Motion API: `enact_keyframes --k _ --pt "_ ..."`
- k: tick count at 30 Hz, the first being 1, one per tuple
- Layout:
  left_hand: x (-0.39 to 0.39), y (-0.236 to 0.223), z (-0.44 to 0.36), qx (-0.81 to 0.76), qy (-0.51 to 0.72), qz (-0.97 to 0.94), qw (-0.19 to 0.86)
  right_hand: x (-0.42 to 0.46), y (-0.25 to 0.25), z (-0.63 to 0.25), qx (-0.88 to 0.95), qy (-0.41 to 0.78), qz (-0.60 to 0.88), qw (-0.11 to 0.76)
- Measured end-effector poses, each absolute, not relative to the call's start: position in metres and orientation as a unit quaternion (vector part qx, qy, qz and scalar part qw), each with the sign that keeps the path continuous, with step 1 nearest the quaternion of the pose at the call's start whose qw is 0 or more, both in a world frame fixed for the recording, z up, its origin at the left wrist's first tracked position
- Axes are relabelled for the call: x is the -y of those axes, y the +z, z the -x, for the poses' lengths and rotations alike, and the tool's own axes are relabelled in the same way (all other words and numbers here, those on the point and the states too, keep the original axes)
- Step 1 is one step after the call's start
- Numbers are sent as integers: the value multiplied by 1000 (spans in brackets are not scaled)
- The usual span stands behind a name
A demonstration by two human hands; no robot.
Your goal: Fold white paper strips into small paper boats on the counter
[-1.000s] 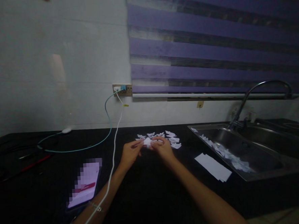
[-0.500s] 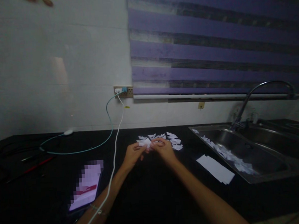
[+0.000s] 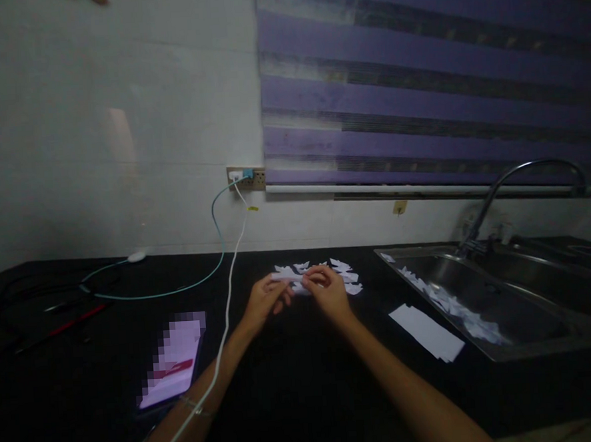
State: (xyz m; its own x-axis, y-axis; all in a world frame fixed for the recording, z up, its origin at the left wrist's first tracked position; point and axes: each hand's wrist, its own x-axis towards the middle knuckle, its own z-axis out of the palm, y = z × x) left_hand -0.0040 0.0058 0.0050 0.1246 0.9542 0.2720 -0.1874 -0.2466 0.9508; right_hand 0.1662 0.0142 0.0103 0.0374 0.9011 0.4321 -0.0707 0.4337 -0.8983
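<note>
A folded piece of white paper (image 3: 289,277) is pinched between my two hands above the dark counter. My left hand (image 3: 266,303) grips its left end with thumb and fingers closed. At the right end, my right hand (image 3: 328,291) holds it between thumb and fingertips. Just behind and beside my hands stand several small folded paper boats (image 3: 342,269), partly hidden by my fingers. To the right of my right arm lies a stack of flat white paper sheets (image 3: 426,333).
A phone (image 3: 173,363) lies left of my left forearm. A white cable (image 3: 228,288) runs from the wall socket (image 3: 257,178) across that forearm. Many white paper pieces (image 3: 454,308) line the left side of the steel sink (image 3: 528,353), under a curved faucet (image 3: 489,199).
The paper in my hands now shows as a narrow, flat strip, where before it looked bunched and spread. My hands stay in nearly the same place; the view shifts slightly.
</note>
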Motion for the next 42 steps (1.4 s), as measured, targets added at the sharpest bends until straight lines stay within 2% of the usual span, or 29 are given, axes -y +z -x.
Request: enact_keyframes --k 7,13,22,37,42 --pt "-5 5 5 -337 580 -500 548 -4 14 -162 618 363 351 603" --pt "-5 7 8 -330 570 -541 523 -9 11 -171 578 552 292 526" --pt "4 18 8 -349 522 -599 497 -15 2 -179 546 631 310 455" --pt "5 15 14 -344 463 -619 533 -8 16 -188 662 558 309 394" --pt "4 13 14 -357 453 -624 526 -12 12 -189 716 463 340 396"
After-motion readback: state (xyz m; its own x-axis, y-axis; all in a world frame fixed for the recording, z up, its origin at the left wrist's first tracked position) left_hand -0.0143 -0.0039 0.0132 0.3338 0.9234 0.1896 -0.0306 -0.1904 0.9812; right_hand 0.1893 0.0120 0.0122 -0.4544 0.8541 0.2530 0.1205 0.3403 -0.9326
